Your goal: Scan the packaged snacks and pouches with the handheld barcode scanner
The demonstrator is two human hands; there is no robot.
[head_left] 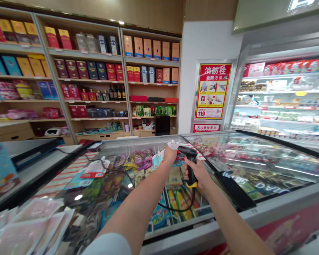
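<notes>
My right hand [196,170] is wrapped round the handle of a black barcode scanner [189,152] with a yellow base. Its head points left, toward my left hand [170,154]. My left hand is closed on a white packet [173,144], whose lower part is mostly hidden by the hand. Beside that hand lies a blue-and-white pouch [157,160] on the glass lid. Further left rest a white-topped red pouch [96,167] and light-blue packs [79,181]. The scanner's black cord [177,210] loops down below my right hand and runs off left.
Under my arms is a glass-topped freezer [244,214] holding colourful packs. Flat pale packs [29,225] are stacked at the lower left. Behind stand shelves [124,83] of boxes and bottles, a red fire-hydrant sign [213,91] and a lit refrigerated display [281,108].
</notes>
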